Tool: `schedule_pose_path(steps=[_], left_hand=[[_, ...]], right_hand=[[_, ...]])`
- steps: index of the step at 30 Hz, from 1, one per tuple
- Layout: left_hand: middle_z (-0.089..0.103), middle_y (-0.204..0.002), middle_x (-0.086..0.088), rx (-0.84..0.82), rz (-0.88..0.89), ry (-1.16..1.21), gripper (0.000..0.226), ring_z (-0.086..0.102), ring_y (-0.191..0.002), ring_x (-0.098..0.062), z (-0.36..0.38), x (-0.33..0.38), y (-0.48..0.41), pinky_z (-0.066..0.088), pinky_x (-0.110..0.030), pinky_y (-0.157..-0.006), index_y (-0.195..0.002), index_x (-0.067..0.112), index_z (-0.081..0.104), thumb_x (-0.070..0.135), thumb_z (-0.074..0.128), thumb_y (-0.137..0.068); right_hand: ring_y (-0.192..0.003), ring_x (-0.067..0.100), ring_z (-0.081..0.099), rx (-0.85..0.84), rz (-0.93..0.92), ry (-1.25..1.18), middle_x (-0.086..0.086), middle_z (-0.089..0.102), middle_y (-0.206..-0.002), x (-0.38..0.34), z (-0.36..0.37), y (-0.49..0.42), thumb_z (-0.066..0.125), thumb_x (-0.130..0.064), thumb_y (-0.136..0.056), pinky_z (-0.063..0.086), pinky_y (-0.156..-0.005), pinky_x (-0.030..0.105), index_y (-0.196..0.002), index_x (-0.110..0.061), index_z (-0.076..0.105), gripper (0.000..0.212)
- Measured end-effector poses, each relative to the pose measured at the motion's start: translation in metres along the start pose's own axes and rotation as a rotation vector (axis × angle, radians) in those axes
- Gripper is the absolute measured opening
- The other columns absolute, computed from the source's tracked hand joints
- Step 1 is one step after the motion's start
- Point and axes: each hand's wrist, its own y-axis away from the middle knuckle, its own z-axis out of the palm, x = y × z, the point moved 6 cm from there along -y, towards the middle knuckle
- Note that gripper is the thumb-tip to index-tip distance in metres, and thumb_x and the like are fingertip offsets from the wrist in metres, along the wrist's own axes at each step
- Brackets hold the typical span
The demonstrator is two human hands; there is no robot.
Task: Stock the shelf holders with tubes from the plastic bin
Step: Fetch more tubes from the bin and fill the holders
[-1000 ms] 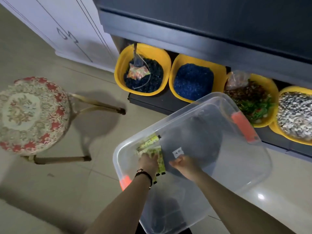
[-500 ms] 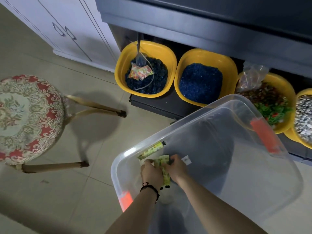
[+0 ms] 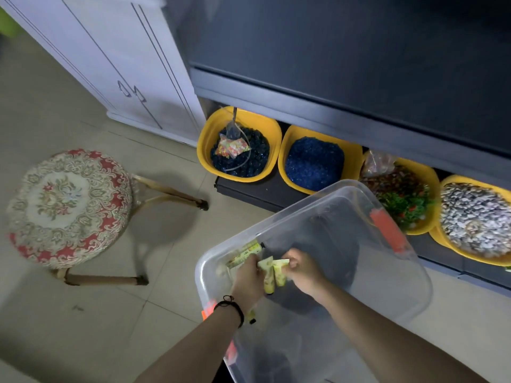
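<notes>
Head view: left hand (image 3: 248, 275) and right hand (image 3: 302, 269) grip tubes (image 3: 272, 275) inside plastic bin (image 3: 392, 288).

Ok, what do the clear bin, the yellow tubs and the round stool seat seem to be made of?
Clear rectangular bin: translucent plastic, slightly frosted; the floor shows through it.
Yellow rounded tubs: probably moulded plastic, smooth and semi-glossy, with even colour.
Round floral stool seat: woven upholstery fabric, matte, likely padded; pattern looks stitched in.
</notes>
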Motion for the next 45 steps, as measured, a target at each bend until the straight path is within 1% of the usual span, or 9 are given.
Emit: schedule_pose_path(steps=[3,6,8,10,15,19,25,36,45], left_hand=[[0.057,-0.086,-0.003,-0.052,0.117,-0.018,0.025,0.054,-0.082,-0.020,-0.019,0.030,0.022,0.042,-0.027,-0.074,-0.084,0.027,0.044,0.004,0.045,-0.091],[0.065,-0.096,-0.001,-0.070,0.231,-0.076,0.014,0.060,-0.090,-0.017,-0.047,0.068,0.048,0.046,-0.026,-0.081,-0.096,0.023,0.052,0.010,0.046,-0.093],[0.062,-0.090,0.009,-0.054,0.331,-0.104,0.012,0.058,-0.083,-0.005,-0.072,0.101,0.067,0.042,-0.009,-0.071,-0.098,0.023,0.052,0.013,0.048,-0.094],[0.057,-0.082,0.014,-0.030,0.431,-0.102,0.013,0.054,-0.074,0.003,-0.101,0.138,0.088,0.038,-0.006,-0.063,-0.095,0.024,0.049,0.011,0.048,-0.095],[0.059,-0.085,0.010,0.011,0.585,-0.108,0.012,0.056,-0.077,0.008,-0.179,0.223,0.141,0.043,-0.008,-0.071,-0.098,0.024,0.048,0.012,0.051,-0.094],[0.066,-0.091,0.003,0.078,0.704,-0.112,0.012,0.065,-0.088,-0.007,-0.241,0.286,0.190,0.052,-0.027,-0.082,-0.097,0.026,0.050,0.015,0.055,-0.093],[0.069,-0.089,0.006,0.258,0.867,-0.108,0.008,0.066,-0.083,-0.009,-0.323,0.357,0.270,0.054,-0.036,-0.076,-0.091,0.038,0.050,0.032,0.056,-0.089],[0.065,-0.084,0.010,0.422,1.081,-0.200,0.012,0.060,-0.078,-0.001,-0.422,0.470,0.385,0.044,-0.013,-0.067,-0.089,0.038,0.050,0.029,0.058,-0.092],[0.063,-0.079,0.001,0.352,1.142,-0.023,0.010,0.065,-0.070,-0.015,-0.502,0.547,0.399,0.055,-0.035,-0.073,-0.088,0.020,0.059,0.010,0.063,-0.088]], right_hand=[[-0.087,0.022,0.064,0.026,-0.098,0.085,0.002,0.067,-0.090,-0.025,-0.042,0.032,0.059,-0.012,-0.087,0.047,-0.072,0.029,-0.090,-0.020,0.059,0.008],[-0.085,0.017,0.062,0.067,-0.201,0.153,0.006,0.069,-0.099,-0.059,-0.084,0.070,0.060,-0.016,-0.090,0.045,-0.072,0.027,-0.105,-0.011,0.061,0.016],[-0.092,0.016,0.063,0.123,-0.271,0.201,0.006,0.068,-0.104,-0.083,-0.112,0.097,0.061,-0.017,-0.090,0.048,-0.079,0.026,-0.114,-0.009,0.061,0.024],[-0.095,0.016,0.066,0.189,-0.333,0.237,0.005,0.069,-0.104,-0.107,-0.139,0.123,0.062,-0.019,-0.090,0.054,-0.081,0.029,-0.116,-0.012,0.062,0.027],[-0.083,0.014,0.068,0.345,-0.507,0.305,-0.004,0.071,-0.091,-0.190,-0.202,0.192,0.059,-0.022,-0.087,0.055,-0.073,0.041,-0.103,-0.031,0.058,0.018],[-0.089,0.018,0.067,0.415,-0.596,0.336,-0.006,0.070,-0.095,-0.258,-0.243,0.255,0.057,-0.032,-0.088,0.056,-0.075,0.043,-0.100,-0.038,0.050,0.016],[-0.073,0.017,0.062,0.511,-0.770,0.268,-0.003,0.065,-0.080,-0.338,-0.295,0.349,0.062,-0.029,-0.088,0.052,-0.068,0.042,-0.093,-0.033,0.053,0.011],[-0.065,0.003,0.057,0.591,-0.880,0.191,-0.007,0.067,-0.074,-0.449,-0.371,0.472,0.070,-0.024,-0.080,0.049,-0.067,0.031,-0.079,-0.029,0.066,0.007],[-0.074,0.013,0.066,0.617,-0.924,0.050,0.003,0.072,-0.084,-0.535,-0.420,0.500,0.074,-0.016,-0.079,0.052,-0.066,0.028,-0.089,-0.020,0.072,0.011]])
